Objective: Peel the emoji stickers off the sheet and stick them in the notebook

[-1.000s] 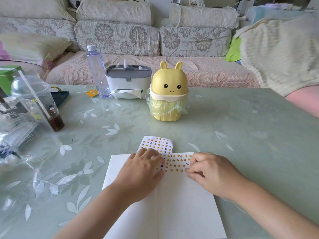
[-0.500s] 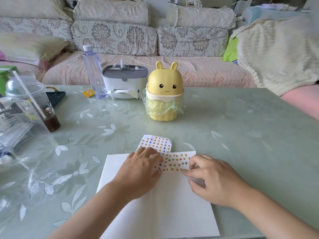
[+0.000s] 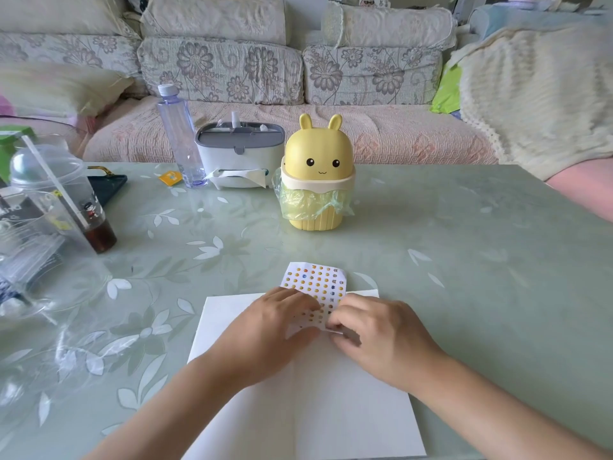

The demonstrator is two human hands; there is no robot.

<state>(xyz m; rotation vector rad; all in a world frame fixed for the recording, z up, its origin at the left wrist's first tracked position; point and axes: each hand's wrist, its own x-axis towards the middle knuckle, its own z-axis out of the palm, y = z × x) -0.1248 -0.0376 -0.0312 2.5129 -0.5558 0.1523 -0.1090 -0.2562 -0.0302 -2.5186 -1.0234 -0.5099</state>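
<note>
Emoji sticker sheet [image 3: 315, 283], a white paper rectangle printed with rows of small coloured faces, lies across the far edge of the open white blank-paged notebook [image 3: 331, 410]. Its far half rests on the pale green leaf-patterned glass table [image 3: 464, 260] and its near half on the page, close to the centre fold. The step in hand looks like the peel itself, or the last bit of getting a hold for it. The left hand [image 3: 268, 333] lies palm down on the sheet's near left part, fingers fairly straight and spread, pressing the paper flat against the notebook and gripping nothing. The right hand [image 3: 378, 336] comes in from the right with its knuckles up and its fingers curled. Its fingertips [image 3: 336, 318] meet at the sheet's near right corner, where the paper seems slightly raised, so it reads as a pinch on the sheet's edge. Whether a single sticker is already caught between the tips is too small to tell. The next move probably calls for a fine nail-edge lift of one sticker while the left hand keeps the backing pinned. After that comes a short carry to a bare part of the page just beside the sheet, and a firm press there. Both forearms reach in from the near edge and converge on the sheet.
</note>
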